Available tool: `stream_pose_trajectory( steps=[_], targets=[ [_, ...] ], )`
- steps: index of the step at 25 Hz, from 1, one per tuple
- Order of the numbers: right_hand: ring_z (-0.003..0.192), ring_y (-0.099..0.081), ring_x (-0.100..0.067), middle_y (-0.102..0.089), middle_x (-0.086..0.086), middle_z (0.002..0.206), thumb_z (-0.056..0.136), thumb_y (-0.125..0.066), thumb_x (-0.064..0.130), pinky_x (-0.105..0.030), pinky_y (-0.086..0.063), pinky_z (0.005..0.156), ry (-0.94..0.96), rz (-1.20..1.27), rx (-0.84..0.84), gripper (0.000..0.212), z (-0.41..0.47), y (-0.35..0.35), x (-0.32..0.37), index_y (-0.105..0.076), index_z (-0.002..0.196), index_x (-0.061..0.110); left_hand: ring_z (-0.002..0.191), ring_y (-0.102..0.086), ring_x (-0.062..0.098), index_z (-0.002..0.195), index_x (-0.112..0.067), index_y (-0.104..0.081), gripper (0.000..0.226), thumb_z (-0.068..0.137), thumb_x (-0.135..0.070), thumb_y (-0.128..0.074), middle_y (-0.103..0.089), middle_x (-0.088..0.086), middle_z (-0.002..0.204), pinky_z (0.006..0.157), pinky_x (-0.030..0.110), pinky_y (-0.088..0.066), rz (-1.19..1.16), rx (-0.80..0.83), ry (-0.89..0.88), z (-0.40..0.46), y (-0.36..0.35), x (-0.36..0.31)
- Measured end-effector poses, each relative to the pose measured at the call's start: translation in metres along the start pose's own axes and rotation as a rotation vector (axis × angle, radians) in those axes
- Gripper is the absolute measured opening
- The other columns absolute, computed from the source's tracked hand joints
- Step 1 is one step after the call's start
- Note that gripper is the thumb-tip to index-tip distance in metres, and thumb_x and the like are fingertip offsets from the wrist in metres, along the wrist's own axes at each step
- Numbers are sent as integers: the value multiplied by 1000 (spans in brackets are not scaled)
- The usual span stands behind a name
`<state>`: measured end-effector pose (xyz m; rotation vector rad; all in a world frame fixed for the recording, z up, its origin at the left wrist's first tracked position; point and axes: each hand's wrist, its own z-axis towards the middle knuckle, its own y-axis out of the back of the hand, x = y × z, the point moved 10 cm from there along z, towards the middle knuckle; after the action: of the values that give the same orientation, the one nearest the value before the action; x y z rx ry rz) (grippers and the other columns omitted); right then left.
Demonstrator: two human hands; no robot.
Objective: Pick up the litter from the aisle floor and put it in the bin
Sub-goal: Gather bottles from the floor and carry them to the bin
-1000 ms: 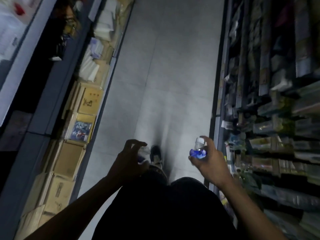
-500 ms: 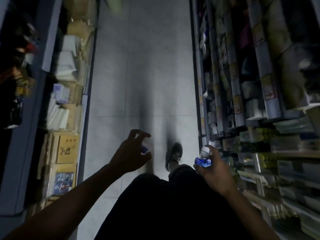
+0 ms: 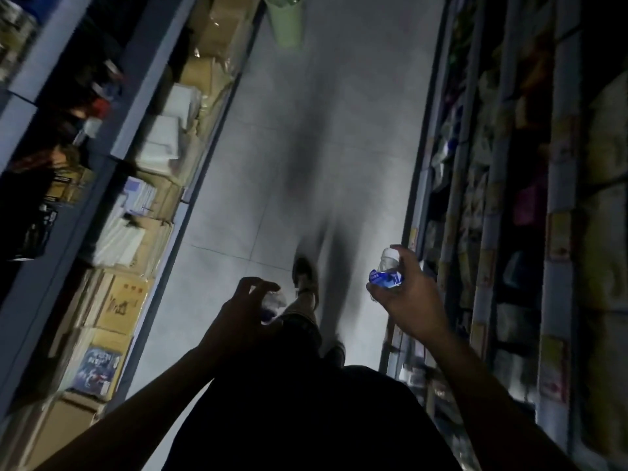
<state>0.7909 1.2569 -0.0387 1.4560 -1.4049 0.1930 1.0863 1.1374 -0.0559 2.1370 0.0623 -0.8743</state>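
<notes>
I look down a dim aisle. The grey tiled floor runs up the middle of the view, between shelves on my left and racks of packed goods on my right. Along the foot of the left shelves stand cardboard boxes and stacks of white paper. At the far end of the floor, at the top edge of the view, stands a pale green bin, cut off by the frame and well apart from my hands. My dark trousers fill the bottom centre, and one shoe steps forward on the tiles between my hands.

My right hand curls round a small clear bottle with a white cap and blue label; the forefinger arches over the cap and the bottle points up and forward, just beside the racks. My left hand is clawed round a second, crumpled piece of clear plastic with a trace of blue. It is mostly hidden behind the fingers, so I cannot tell its exact shape. Both pieces are off the floor, in my hands.
</notes>
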Motion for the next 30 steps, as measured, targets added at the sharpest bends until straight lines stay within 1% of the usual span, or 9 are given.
stream_pose_trajectory(
  steps=[6, 8, 11, 13, 15, 17, 23, 27, 30],
  targets=[
    [88, -70, -12, -69, 16, 95, 74, -83, 38, -44, -60, 84, -78, 7, -36, 67, 113, 21, 40, -48, 131, 42, 84, -65, -11, 130, -32, -58, 59, 77, -34, -86, -44, -14, 133, 66, 6, -50, -27, -1, -76, 142, 80, -35],
    [86, -69, -10, -68, 14, 93, 76, -82, 36, -38, -58, 80, -125, -3, -46, 61, 141, 30, 46, -50, 127, 39, 82, -66, -8, 132, -30, -57, 58, 80, -33, -84, -43, -13, 132, 64, 8, -52, -6, 8, -131, 194, 105, -59],
    [80, -60, 4, -62, 22, 88, 83, -81, 30, -24, -48, 76, -161, -26, -59, 54, 171, 49, 50, -47, 124, 39, 82, -65, -8, 133, -28, -56, 59, 81, -33, -83, -42, -12, 132, 60, 9, -53, 29, 32, -183, 265, 135, -93],
    [82, -66, -5, -68, 16, 91, 81, -82, 36, -31, -53, 79, -230, 1, -88, 62, 193, 64, 43, -48, 133, 39, 81, -64, -9, 134, -29, -56, 60, 81, -34, -83, -42, -11, 134, 57, 8, -52, 58, 32, -213, 319, 150, -115],
    [86, -71, -17, -72, 9, 93, 71, -80, 51, -40, -58, 82, -281, 26, -132, 75, 226, 82, 37, -45, 137, 43, 81, -63, -9, 135, -28, -55, 61, 82, -34, -83, -41, -10, 136, 56, 8, -51, 80, 36, -226, 372, 160, -137],
    [84, -71, -20, -71, 10, 89, 62, -79, 60, -46, -59, 81, -291, 47, -132, 84, 272, 95, 22, -45, 138, 45, 82, -63, -5, 137, -26, -54, 62, 82, -33, -83, -41, -7, 138, 56, 6, -50, 104, 38, -218, 424, 166, -160],
    [86, -68, -19, -65, 19, 88, 74, -89, 25, -45, -56, 87, -194, 49, -109, 76, 417, 172, 81, -50, 139, 28, 80, -65, -7, 134, -27, -58, 60, 80, -31, -84, -44, -7, 136, 62, 5, -50, 66, -7, -160, 522, 186, -206],
    [81, -65, -4, -64, 19, 84, 75, -88, 27, -37, -54, 82, -108, 4, -58, 64, 516, 206, 144, -50, 126, 35, 77, -67, -5, 132, -28, -59, 61, 78, -41, -85, -44, -10, 135, 68, 10, -51, 5, -27, -61, 562, 206, -203],
    [85, -64, 3, -65, 18, 91, 75, -87, 27, -40, -57, 84, -57, 12, 1, 66, 590, 215, 187, -49, 129, 34, 78, -65, -5, 132, -29, -58, 64, 76, -45, -86, -45, -11, 134, 65, 7, -49, -17, -43, 5, 596, 228, -190]
  ],
)
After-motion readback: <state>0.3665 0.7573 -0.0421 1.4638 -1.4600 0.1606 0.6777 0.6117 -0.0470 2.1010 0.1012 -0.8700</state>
